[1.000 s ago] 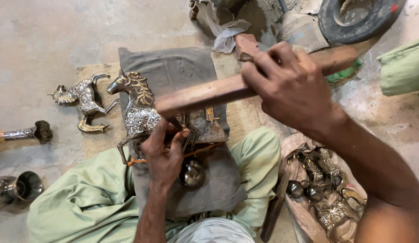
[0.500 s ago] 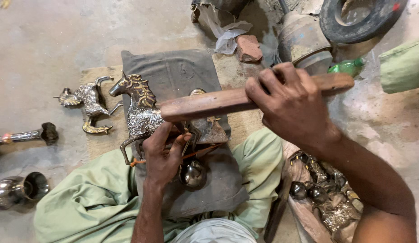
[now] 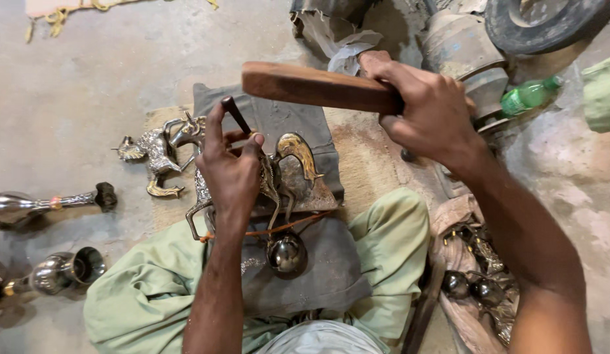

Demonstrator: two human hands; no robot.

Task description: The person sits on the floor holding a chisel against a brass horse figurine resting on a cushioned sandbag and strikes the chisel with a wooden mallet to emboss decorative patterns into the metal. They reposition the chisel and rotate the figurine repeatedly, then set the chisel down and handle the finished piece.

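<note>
Since the earlier frames the wooden mallet (image 3: 318,87), clenched in the right hand (image 3: 429,111), is raised toward 12 o'clock above the punch (image 3: 236,116) pinched by the left hand (image 3: 231,172) on the metal horse (image 3: 285,170).

Person wearing loose pale green trousers (image 3: 154,295), cloth creasing in soft folds over both legs. Lighter grey-white garment (image 3: 324,337) showing at bottom edge, near waist. Both forearms showing bare, no sleeves reaching into view. Left hand (image 3: 233,174) and right hand (image 3: 432,108) both bare, wearing no gloves. No ring, watch or bracelet showing on either hand or wrist. Fingernails appearing short. Feet not showing in view.
</note>
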